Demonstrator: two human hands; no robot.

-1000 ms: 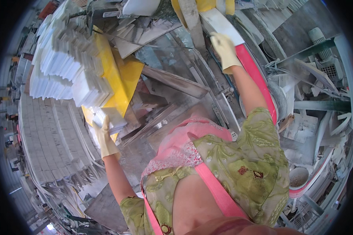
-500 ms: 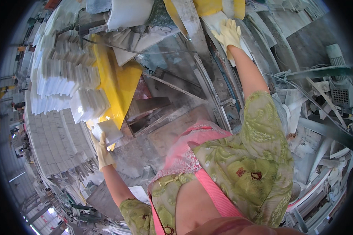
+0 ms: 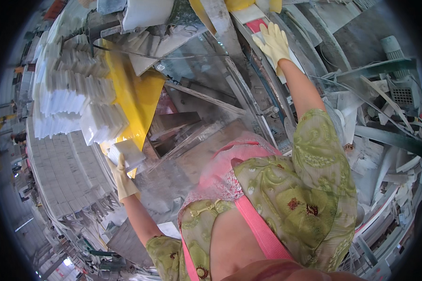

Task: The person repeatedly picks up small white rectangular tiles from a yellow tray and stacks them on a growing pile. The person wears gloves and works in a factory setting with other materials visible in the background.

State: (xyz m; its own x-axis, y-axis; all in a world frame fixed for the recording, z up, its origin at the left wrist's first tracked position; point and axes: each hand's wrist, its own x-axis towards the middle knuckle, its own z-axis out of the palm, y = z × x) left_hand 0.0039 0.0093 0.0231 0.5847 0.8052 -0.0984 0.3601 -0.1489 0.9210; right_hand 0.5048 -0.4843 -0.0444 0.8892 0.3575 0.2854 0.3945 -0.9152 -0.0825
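Note:
Both hands wear pale cream gloves. My left hand grips a small white tile stack at the lower end of a yellow sheet; its thumb lies against the near side, and the other fingers are partly hidden. My right hand lies flat, fingers stretched and slightly spread, over a white slab on a long narrow machine track. Just beyond its fingertips shows a pinkish-red patch on the track. Whether the palm presses on the slab cannot be made out.
Rows of stacked white tiles stand at the left, above a grey block stack. A dusty wooden board lies before my pink apron. Metal rails run beside the track. At the right are a green beam and a motor.
My right hand has shifted slightly down, and the pinkish-red patch now shows past its fingers. My left hand stays on the small tile stack. The whole view has shifted slightly.

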